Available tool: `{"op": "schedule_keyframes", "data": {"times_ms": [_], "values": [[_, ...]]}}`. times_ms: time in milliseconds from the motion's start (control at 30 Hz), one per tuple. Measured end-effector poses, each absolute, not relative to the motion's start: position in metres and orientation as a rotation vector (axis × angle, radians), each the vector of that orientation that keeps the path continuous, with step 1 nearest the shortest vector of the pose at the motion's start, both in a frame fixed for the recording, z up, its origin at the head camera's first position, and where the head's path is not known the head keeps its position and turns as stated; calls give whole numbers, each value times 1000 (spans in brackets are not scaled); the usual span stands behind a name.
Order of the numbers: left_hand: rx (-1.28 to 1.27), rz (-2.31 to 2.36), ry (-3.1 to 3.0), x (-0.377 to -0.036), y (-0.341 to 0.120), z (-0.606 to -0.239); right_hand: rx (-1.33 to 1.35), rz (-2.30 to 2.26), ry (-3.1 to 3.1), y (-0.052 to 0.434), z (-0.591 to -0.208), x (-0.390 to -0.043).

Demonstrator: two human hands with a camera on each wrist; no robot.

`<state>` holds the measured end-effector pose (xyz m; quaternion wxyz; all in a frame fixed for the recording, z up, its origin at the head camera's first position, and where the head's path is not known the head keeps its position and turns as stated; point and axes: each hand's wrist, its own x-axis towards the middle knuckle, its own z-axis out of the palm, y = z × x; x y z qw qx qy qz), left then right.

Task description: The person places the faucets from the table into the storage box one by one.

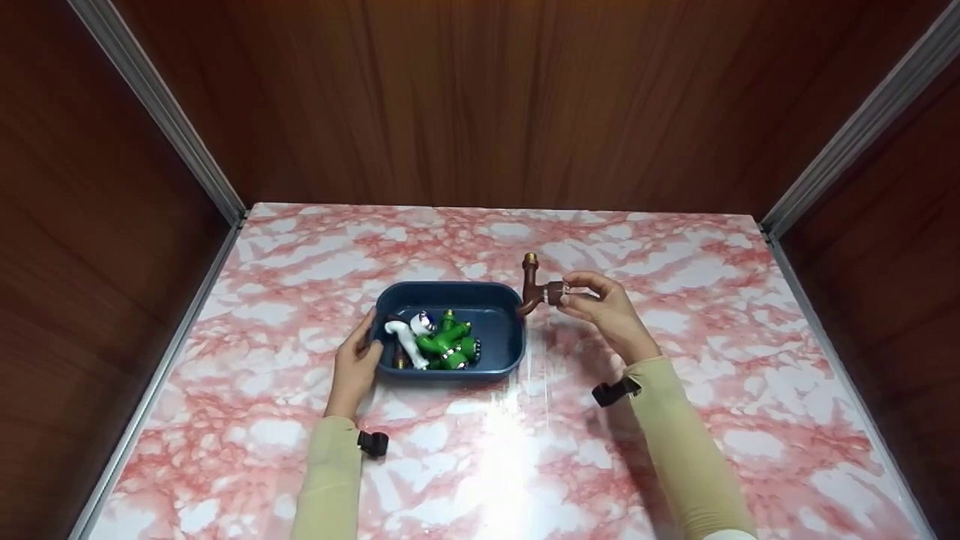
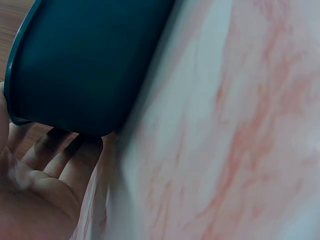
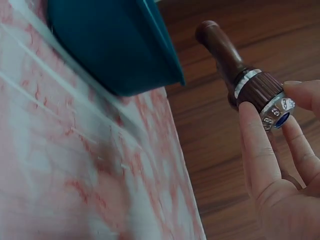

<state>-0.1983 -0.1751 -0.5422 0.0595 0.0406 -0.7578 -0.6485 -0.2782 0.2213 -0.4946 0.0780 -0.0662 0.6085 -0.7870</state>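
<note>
The right hand (image 1: 609, 306) pinches a brown pipe fitting (image 1: 538, 288) just right of the blue tray (image 1: 448, 295); the left hand (image 1: 358, 365) rests relaxed, fingers straight, against the tray's left wall, with bare marble tabletop (image 1: 675, 247) around.

Both arms wear pale yellow long sleeves (image 1: 679, 435). A black wrist strap (image 1: 616, 391) sits at each cuff; hands are bare.

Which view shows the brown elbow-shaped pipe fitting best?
The head view: the whole brown elbow-shaped pipe fitting, brass thread up, is pinched by the right hand beside the blue plastic tray. The right wrist view shows only its ribbed collar end close up; the left wrist view misses it.
</note>
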Motion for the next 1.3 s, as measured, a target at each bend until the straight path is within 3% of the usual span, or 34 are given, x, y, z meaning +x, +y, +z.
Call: {"op": "schedule_keyframes", "data": {"times_ms": [167,367,767,1300], "values": [[113,-1940,-2284,-208,-180,-566,-217,-2341,1831,216,-494,-277],[98,-1912,-2278,-209,-180,-570,-242,-2328,1849,209,-489,-275],[51,-1978,-2235,-197,-174,-538,-272,-2289,1846,194,-482,-270],[74,-1954,-2248,-196,-173,-534,-305,-2257,1785,172,-486,-270]]}}
